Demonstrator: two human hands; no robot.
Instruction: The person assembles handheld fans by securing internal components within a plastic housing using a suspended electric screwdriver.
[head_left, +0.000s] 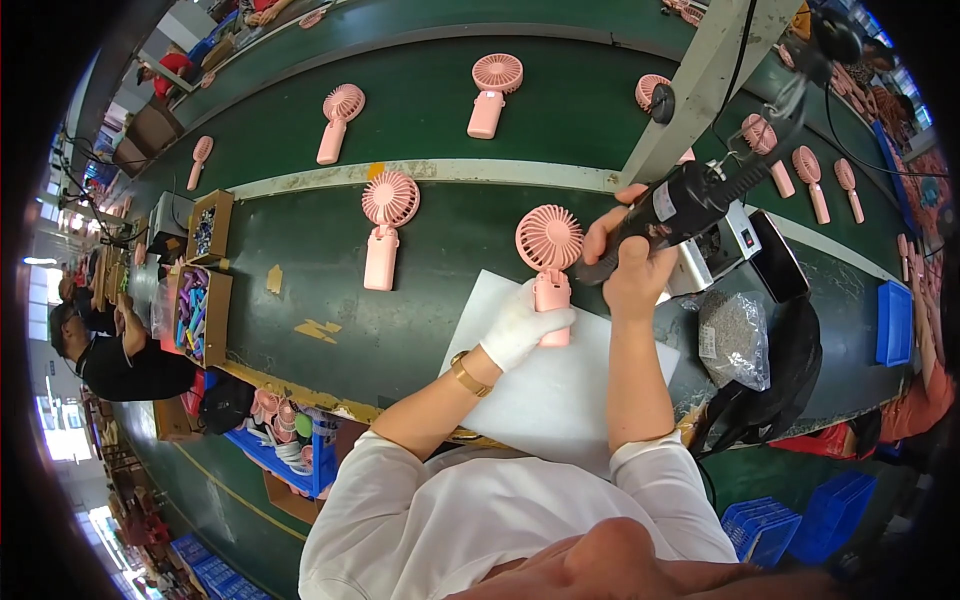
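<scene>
My left hand [513, 328], in a white glove, is closed around the handle of a pink handheld fan [549, 238]. The fan's round slatted head points away from me, above a white sheet [470, 370] on the bench. Bare fingers of my right hand [636, 275] wrap round a black electric screwdriver [688, 203], which hangs from a coiled cord. Its lower end sits just right of the fan's neck; whether the two touch I cannot tell. Another pink fan [381, 258] lies on the bench to the left.
Beyond a pale rail, several pink fans [487, 110] lie on the green belt [420, 110]. A grey post [690, 90] rises right of centre. A bag of small parts [733, 335], a white device [690, 268] and a blue bin [893, 322] stand right. Left are cardboard boxes [215, 320] and a co-worker [135, 350].
</scene>
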